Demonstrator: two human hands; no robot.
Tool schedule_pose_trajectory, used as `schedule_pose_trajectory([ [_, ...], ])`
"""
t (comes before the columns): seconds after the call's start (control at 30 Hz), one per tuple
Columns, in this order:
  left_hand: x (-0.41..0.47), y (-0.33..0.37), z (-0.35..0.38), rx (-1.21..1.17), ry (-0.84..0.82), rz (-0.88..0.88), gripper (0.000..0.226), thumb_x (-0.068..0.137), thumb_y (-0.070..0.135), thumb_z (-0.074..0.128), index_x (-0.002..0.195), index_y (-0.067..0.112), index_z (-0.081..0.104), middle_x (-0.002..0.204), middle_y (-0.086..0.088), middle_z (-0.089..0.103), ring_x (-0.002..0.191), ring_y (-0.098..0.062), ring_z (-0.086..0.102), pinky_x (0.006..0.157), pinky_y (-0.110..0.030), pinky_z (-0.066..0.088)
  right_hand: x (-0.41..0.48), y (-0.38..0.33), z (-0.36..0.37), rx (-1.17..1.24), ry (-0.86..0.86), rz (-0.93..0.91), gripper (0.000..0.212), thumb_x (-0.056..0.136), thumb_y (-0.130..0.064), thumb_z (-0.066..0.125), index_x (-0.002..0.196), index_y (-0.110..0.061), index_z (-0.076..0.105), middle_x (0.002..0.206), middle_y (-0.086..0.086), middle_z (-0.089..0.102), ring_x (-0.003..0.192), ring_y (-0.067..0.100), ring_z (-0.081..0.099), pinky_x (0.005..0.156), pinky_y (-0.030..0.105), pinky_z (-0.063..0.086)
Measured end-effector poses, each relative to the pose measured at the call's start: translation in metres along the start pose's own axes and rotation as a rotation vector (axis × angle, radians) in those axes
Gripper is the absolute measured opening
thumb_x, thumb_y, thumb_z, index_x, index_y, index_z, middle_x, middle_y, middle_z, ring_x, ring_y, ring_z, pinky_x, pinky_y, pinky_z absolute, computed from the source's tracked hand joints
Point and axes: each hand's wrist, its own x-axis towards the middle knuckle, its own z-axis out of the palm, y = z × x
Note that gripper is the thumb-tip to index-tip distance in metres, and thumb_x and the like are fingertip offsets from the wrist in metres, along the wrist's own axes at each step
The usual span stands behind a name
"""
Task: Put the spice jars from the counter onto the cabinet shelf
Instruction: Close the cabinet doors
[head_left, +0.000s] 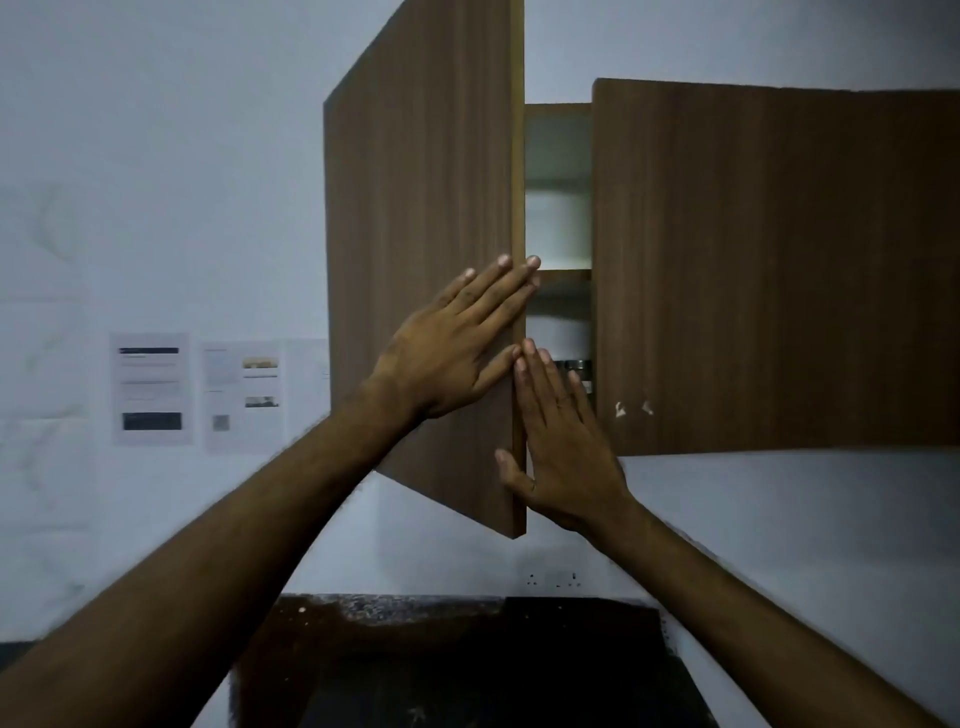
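Observation:
A brown wooden wall cabinet hangs ahead with its left door (421, 218) swung partly open and its right door (769, 260) shut. My left hand (457, 343) lies flat on the left door's outer face, fingers spread, tips at the door's edge. My right hand (561, 447) rests flat against that door's free edge, lower down, holding nothing. Through the narrow gap I see a shelf (563, 274), a white round container (557, 223) above it, and a metal-lidded jar (574, 370) on the lower level, mostly hidden.
A dark speckled counter (467, 654) lies below the cabinet. A wall socket (553, 579) sits above it. Printed sheets (197, 395) are stuck to the white wall at the left.

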Motion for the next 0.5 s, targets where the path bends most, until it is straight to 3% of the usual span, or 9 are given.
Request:
schedule_pose_trajectory([
  [0.23, 0.058, 0.037, 0.078, -0.119, -0.037, -0.025, 0.062, 0.102, 0.047, 0.016, 0.155, 0.018, 0.003, 0.162, 0.001, -0.007, 0.15, -0.016, -0.005, 0.122, -0.035, 0.003, -0.009, 0.086, 0.036, -0.076, -0.047, 0.058, 0.085, 0.094, -0.056, 0.035, 0.156, -0.01, -0.001, 0.166, 0.006, -0.005, 0.153, 0.018, -0.004, 0.124, 0.037, -0.004],
  [0.5, 0.096, 0.062, 0.159, -0.237, -0.044, -0.144, 0.064, 0.103, 0.045, 0.021, 0.152, 0.017, -0.008, 0.16, 0.0, -0.014, 0.15, -0.016, -0.01, 0.122, -0.036, 0.001, -0.005, 0.16, 0.086, -0.077, -0.077, 0.085, 0.089, 0.093, -0.066, 0.031, 0.156, -0.011, 0.0, 0.165, 0.006, -0.008, 0.153, 0.021, -0.005, 0.123, 0.043, -0.003],
])
